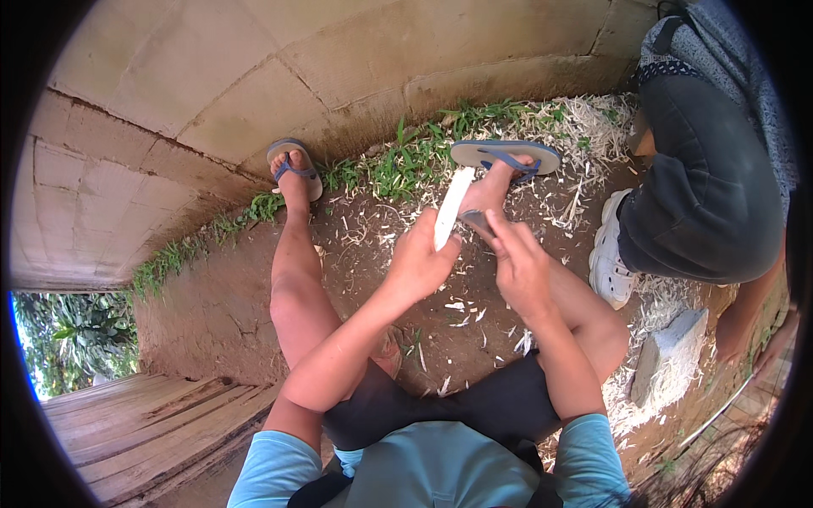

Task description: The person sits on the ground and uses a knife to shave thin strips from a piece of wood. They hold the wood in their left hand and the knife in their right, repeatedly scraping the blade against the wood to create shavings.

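Note:
My left hand (421, 263) is closed around the lower end of a pale, whittled stick of wood (453, 207), which points up and slightly right, away from me. Just to its right, my right hand (522, 269) grips a knife, its handle mostly hidden by the fingers. The short dark blade (477, 223) sticks out toward the stick, and a small gap seems to lie between them. Both hands are held above the dirt between my spread legs.
Wood shavings (584, 127) litter the ground, thickest at right. A seated person's dark-trousered leg (711, 186) and white clog (610, 254) are close on my right, near a pale block (669, 360). A wall (356, 68) runs ahead; wooden planks (152, 423) lie at lower left.

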A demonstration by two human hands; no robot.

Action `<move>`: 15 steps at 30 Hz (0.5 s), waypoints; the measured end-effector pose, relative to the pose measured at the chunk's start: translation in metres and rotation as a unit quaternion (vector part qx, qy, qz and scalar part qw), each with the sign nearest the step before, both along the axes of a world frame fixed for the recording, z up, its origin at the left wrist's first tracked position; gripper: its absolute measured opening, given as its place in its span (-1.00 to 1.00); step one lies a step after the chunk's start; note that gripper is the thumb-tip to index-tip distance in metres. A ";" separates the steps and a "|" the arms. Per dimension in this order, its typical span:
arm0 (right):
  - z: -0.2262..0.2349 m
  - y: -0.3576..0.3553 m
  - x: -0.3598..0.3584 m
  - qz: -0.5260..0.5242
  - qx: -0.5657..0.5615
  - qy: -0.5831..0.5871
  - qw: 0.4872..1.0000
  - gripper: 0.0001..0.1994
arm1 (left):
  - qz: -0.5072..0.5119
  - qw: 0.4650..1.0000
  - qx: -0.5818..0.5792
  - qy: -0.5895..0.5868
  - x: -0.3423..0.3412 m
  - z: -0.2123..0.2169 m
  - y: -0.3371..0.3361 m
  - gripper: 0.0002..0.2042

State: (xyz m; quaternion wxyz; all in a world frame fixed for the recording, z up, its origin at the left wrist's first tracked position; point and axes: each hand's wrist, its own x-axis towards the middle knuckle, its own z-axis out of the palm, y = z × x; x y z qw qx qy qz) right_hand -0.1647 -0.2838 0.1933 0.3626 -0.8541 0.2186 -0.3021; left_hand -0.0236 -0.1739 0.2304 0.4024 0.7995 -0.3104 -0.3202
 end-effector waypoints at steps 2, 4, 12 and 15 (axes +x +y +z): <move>-0.009 0.014 -0.001 0.023 0.016 0.018 0.999 -0.60 | 0.008 0.998 -0.063 0.001 0.004 -0.015 0.003 -0.76; -0.012 0.017 0.001 0.039 0.044 0.005 0.998 -0.62 | 0.025 0.997 -0.067 -0.017 -0.002 -0.010 0.002 -0.77; -0.009 0.010 0.005 0.003 0.001 -0.039 0.999 -0.62 | 0.013 0.988 -0.123 0.095 0.004 -0.015 -0.004 -0.78; -0.002 0.012 0.003 0.002 -0.023 -0.002 1.000 -0.61 | 0.014 0.977 -0.143 0.155 0.004 -0.027 -0.005 -0.78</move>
